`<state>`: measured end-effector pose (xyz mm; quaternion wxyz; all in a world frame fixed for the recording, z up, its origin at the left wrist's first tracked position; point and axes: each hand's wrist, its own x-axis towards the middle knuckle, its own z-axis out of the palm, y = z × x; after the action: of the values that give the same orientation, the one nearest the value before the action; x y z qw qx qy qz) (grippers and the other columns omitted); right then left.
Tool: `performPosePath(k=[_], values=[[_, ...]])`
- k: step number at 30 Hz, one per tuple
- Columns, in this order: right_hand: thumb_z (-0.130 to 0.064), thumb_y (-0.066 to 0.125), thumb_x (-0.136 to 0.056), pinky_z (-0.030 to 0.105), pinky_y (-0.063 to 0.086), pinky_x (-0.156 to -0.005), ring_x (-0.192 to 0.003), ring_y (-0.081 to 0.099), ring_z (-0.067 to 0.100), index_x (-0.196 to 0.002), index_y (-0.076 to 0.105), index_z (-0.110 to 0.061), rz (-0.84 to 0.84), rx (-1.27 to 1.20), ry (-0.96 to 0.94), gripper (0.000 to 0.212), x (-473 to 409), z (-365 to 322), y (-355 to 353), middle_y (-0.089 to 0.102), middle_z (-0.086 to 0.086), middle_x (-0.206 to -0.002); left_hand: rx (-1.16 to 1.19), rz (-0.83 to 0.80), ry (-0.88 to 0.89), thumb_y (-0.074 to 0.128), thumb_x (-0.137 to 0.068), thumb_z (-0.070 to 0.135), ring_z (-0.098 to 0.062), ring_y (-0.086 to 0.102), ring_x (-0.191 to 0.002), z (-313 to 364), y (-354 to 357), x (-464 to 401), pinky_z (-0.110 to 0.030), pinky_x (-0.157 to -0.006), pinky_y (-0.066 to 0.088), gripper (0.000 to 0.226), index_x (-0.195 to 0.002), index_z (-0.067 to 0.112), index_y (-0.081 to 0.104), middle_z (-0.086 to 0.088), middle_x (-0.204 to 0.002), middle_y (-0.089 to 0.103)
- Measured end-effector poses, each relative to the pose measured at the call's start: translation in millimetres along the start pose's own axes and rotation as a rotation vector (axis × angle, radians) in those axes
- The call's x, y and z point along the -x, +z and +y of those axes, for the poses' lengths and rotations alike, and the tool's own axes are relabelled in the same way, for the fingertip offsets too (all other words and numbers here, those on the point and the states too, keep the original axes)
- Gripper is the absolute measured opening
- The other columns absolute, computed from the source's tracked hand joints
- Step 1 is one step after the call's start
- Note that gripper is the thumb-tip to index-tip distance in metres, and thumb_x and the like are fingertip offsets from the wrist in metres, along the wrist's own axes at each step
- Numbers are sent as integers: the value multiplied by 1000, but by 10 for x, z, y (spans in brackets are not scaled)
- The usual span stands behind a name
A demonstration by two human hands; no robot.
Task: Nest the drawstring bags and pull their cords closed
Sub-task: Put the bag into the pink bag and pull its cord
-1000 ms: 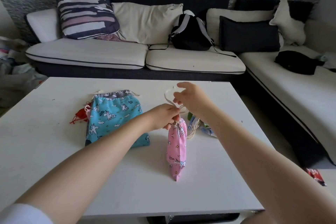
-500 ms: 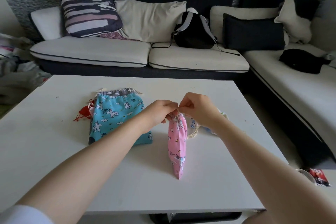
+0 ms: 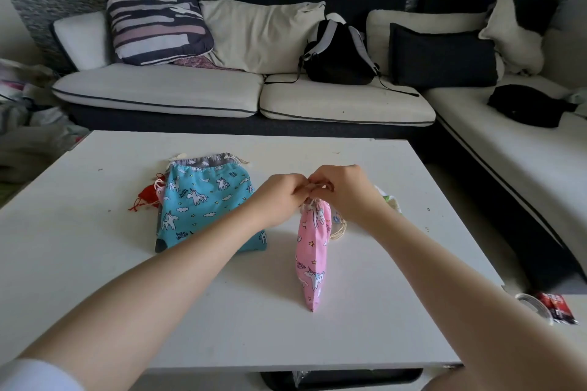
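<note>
- Currently, grip: left hand (image 3: 279,197) and right hand (image 3: 344,192) both pinch the gathered neck of the pink bag (image 3: 313,247), knuckles touching.
- Position: bag on the table (image 3: 95,263), just right of the blue bag (image 3: 203,203).
- Handling advice: hold the neck firmly; draw cords outward evenly, likely avoiding bunching.

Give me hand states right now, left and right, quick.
Left hand: fingers pinch the gathered neck of the pink bag.
Right hand: fingers curled at the same neck, pinching it or its cord.

Blue bag (image 3: 203,203): small print reads "UNICORN"; other print illegible.
</note>
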<state>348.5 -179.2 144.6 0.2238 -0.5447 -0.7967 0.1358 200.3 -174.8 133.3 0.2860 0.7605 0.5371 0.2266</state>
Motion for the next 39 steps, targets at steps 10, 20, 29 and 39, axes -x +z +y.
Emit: performPosePath(k=[10,20,29,39], values=[[-7,39,-92,33,35,-60,-92,59,31,-110,52,-9,16,419,119,23,66,-102,83,60,7,-105,-404,207,116,50,-92,19,-31,60,-92,112,97,-6,-38,-74,47,21,-103,4,60,-12,-102,64],[-10,43,-92,14,23,-38,-44,32,8,-75,52,-12,-440,-1187,676,19,33,67,-162,43,-2,-55,-265,300,187,55,-90,19,-27,58,-97,43,93,-17,-36,-74,46,23,-111,9,55,-7,-110,60],[-12,40,-94,15,23,-41,-42,30,6,-75,54,-12,-383,-1364,673,23,54,158,-97,41,-6,-52,-252,376,360,47,-78,51,-16,51,-66,24,89,-2,-31,-59,46,49,-87,5,63,-8,-91,57],[-9,39,-94,15,16,-38,-35,25,6,-71,45,-14,-282,-1418,699,24,18,178,-77,37,-7,-46,-245,237,192,49,-94,27,-23,44,-67,65,111,-69,-30,-61,29,35,-64,9,47,-1,-75,44]])
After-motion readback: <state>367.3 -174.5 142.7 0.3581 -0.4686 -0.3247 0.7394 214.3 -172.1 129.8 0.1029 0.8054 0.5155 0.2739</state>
